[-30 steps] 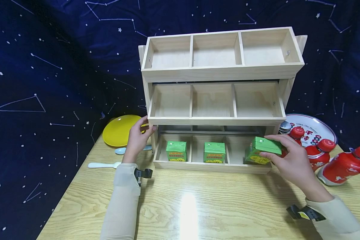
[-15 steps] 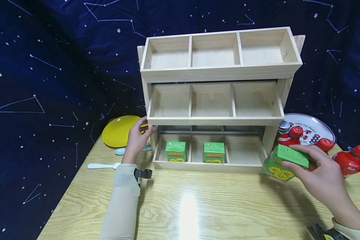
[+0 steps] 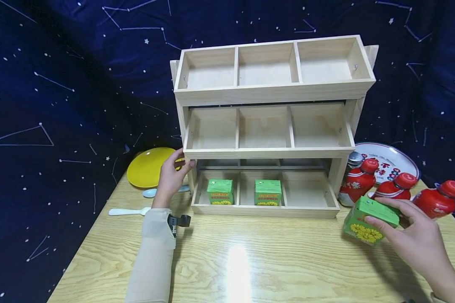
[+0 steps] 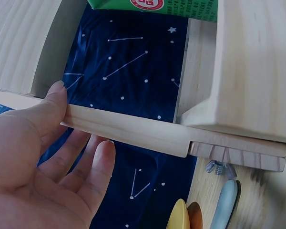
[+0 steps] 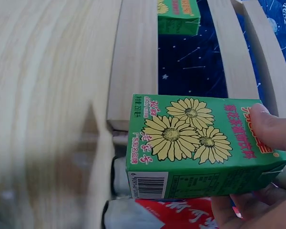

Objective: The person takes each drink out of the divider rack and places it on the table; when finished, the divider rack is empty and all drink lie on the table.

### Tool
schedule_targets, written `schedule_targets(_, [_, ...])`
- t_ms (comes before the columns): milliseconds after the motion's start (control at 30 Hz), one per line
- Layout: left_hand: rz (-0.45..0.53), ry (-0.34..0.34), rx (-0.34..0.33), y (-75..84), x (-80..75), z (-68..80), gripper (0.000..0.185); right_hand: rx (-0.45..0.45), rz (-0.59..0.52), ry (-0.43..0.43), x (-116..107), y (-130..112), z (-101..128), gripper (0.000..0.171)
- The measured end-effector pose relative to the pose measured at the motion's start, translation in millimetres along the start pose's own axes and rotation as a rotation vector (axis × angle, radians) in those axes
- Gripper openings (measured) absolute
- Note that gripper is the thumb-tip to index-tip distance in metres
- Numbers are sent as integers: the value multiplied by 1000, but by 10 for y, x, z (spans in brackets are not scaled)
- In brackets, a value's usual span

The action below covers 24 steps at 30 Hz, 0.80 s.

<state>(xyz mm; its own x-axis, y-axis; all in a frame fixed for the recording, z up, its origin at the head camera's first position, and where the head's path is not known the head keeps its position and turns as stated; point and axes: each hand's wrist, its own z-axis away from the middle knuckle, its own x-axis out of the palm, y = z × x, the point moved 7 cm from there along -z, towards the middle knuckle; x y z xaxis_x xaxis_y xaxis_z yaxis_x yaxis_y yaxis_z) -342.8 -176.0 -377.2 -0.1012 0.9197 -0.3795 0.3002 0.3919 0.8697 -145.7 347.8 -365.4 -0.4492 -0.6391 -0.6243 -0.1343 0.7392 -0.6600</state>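
My right hand (image 3: 417, 235) grips a green drink carton (image 3: 370, 221) with yellow flowers on it, tilted above the table right of the wooden rack (image 3: 265, 212). In the right wrist view the thumb lies over the carton (image 5: 190, 133), with fingers beneath. My left hand (image 3: 170, 179) holds the rack's left upright (image 4: 124, 126) just below the middle tier, thumb on one side and fingers on the other. Two matching cartons stand in the bottom tier: one carton (image 3: 220, 192) in the left compartment, another carton (image 3: 268, 192) in the middle one.
Red bottles (image 3: 358, 183) and a silver-lidded container (image 3: 354, 159) crowd the rack's right side, before a white printed plate (image 3: 400, 162). A yellow plate (image 3: 148, 168), a blue utensil (image 3: 149, 193) and a white-handled utensil (image 3: 127, 211) lie at left. Dark star-patterned cloth (image 3: 79, 105) hangs behind.
My right hand has drawn the carton out of the bottom tier's right compartment, rightward and toward me. The left hand keeps its hold on the upright. The head view has shifted slightly.
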Motion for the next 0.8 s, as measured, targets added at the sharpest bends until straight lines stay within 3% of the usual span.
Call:
schedule_targets(400, [4,2,0,-2,-3,0,55,-30,1,-3,129,169,-10,51])
schedule_targets(600, [6,1,-1,-3,-8,0,55,-97,38,-65,217,177,-18,53])
schedule_targets(800, [13,3,2,-28,-8,-12,55,-138,90,-69,202,149,-39,53])
